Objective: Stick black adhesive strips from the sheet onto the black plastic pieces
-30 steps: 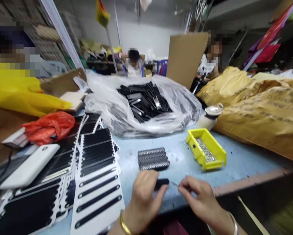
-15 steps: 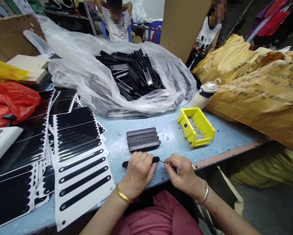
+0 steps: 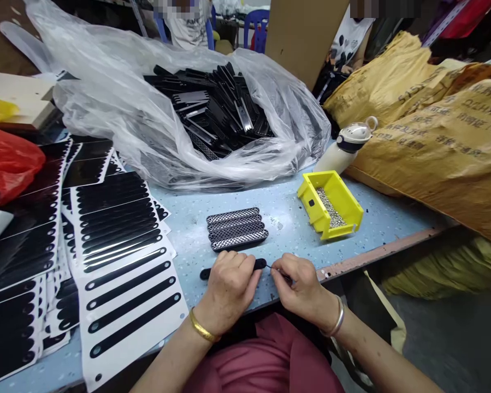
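Note:
My left hand [image 3: 231,281] is closed around a narrow black strip with rounded ends [image 3: 205,274], held just above the table's front edge. Both ends of the strip stick out past my fingers. My right hand [image 3: 300,281] pinches a thin dark pin-like tool [image 3: 268,266], and its tip reaches the strip's right end. Most of that tool is hidden by my fingers. Just beyond my hands, several black strips with a lattice pattern [image 3: 237,229] lie side by side. A yellow bin [image 3: 319,210] with small metallic pieces [image 3: 329,207] stands to their right.
Sheets of black stickers [image 3: 134,305] overlap on the left, near a red plastic bag [image 3: 10,164]. A large clear bag [image 3: 118,109] of black parts [image 3: 224,114] sits behind. Right are a white bottle [image 3: 339,153] and yellow sacks [image 3: 433,147]. People sit beyond the table.
The view has tilted down a little, so everything sits slightly higher in it. Both hands keep their hold, with the tool's tip still at the strip's right end.

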Action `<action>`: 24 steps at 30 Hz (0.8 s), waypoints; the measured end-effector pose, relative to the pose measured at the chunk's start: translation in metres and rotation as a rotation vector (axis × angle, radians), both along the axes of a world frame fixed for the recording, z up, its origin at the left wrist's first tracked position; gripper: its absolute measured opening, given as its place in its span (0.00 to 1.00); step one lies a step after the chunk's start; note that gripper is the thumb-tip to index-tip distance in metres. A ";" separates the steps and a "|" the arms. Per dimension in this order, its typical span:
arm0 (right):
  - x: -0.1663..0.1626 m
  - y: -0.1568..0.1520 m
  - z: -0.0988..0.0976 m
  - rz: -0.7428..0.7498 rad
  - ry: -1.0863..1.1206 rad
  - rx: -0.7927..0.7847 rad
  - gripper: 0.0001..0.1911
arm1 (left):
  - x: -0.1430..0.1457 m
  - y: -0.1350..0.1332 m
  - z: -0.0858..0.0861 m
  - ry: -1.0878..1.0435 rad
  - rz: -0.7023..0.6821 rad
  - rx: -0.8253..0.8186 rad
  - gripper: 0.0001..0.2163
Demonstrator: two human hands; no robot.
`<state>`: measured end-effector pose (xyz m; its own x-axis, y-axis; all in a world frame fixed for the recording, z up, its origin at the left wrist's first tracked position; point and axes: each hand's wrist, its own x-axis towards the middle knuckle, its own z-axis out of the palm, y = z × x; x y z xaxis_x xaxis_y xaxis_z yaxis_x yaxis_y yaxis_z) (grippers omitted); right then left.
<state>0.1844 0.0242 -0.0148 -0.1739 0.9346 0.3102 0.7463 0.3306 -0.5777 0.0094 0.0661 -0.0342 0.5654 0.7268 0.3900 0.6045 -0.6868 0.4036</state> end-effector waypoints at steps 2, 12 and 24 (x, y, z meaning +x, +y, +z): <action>0.000 -0.001 -0.002 0.003 -0.006 0.011 0.10 | 0.000 0.000 0.000 -0.006 0.000 -0.003 0.06; 0.005 -0.002 -0.002 0.056 0.021 0.013 0.11 | 0.000 0.001 -0.001 0.004 -0.001 0.005 0.06; 0.005 0.000 0.000 0.068 0.047 -0.045 0.12 | 0.000 0.002 -0.003 -0.004 -0.006 0.023 0.05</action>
<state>0.1892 0.0245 -0.0152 -0.2240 0.9342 0.2777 0.6948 0.3529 -0.6266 0.0093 0.0677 -0.0369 0.5680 0.7142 0.4090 0.5988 -0.6996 0.3899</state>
